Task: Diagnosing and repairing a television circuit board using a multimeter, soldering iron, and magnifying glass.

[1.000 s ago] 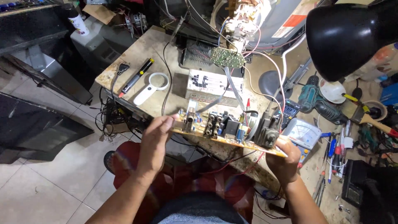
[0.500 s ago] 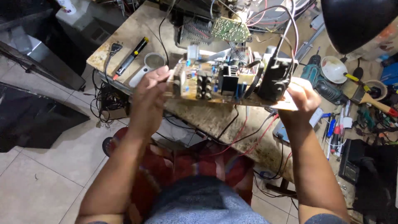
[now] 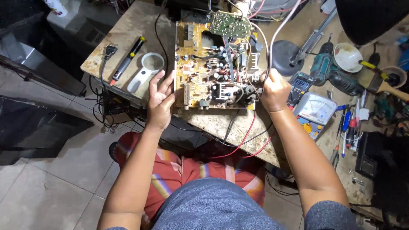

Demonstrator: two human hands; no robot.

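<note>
A large yellow circuit board (image 3: 200, 68) crowded with components lies face up on the workbench (image 3: 140, 25), with a small green board (image 3: 230, 23) on wires at its far end. My left hand (image 3: 160, 101) rests against the board's left edge, fingers spread and palm on the rim. My right hand (image 3: 275, 90) grips the board's right edge, fingers curled over it beside a grey cable (image 3: 279, 30). Red wires (image 3: 245, 140) hang from the board's near side towards my lap.
A magnifying glass (image 3: 147, 68) and a black-and-yellow soldering iron (image 3: 128, 59) lie left of the board. To the right are an analogue multimeter (image 3: 315, 113), a green drill (image 3: 330, 72), a white bowl (image 3: 347, 57), several screwdrivers (image 3: 347, 127) and a black lamp shade (image 3: 370, 19).
The board was held up tilted on edge in both hands; it now lies flat, component side up. My left hand has opened against its edge, and my right still grips it.
</note>
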